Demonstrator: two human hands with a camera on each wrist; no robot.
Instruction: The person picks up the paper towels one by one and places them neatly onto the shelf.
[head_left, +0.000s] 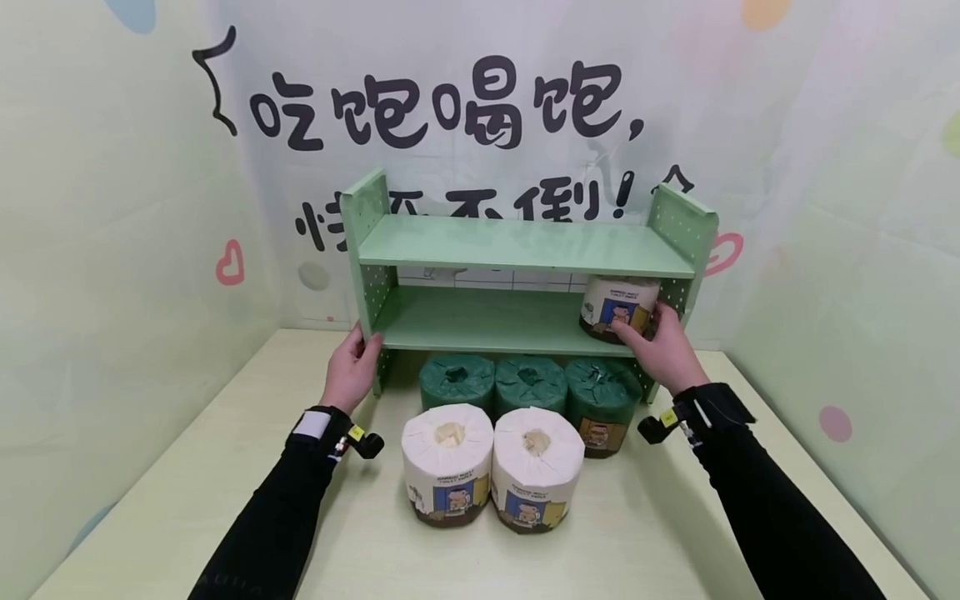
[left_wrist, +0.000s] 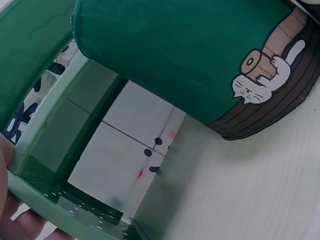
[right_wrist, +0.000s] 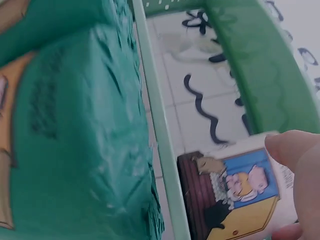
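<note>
A green two-tier shelf (head_left: 480, 317) stands on the table, its side panels dotted with small holes. My left hand (head_left: 351, 367) grips the shelf's left side panel near the lower board; in the left wrist view, fingers (left_wrist: 30, 222) wrap the panel's edge. At the right end of the lower board sits a white-wrapped toilet paper roll (head_left: 619, 307), with a cartoon picture also visible in the right wrist view. My right hand (head_left: 667, 350) holds this roll, thumb on its front and fingers around its right side.
Three green-wrapped toilet paper rolls (head_left: 529, 385) stand in a row at the shelf's foot. Before them are two white-wrapped rolls (head_left: 450, 437) side by side. Behind the shelf hangs a printed backdrop (head_left: 465, 33), with walls at both sides of the table (head_left: 622, 533).
</note>
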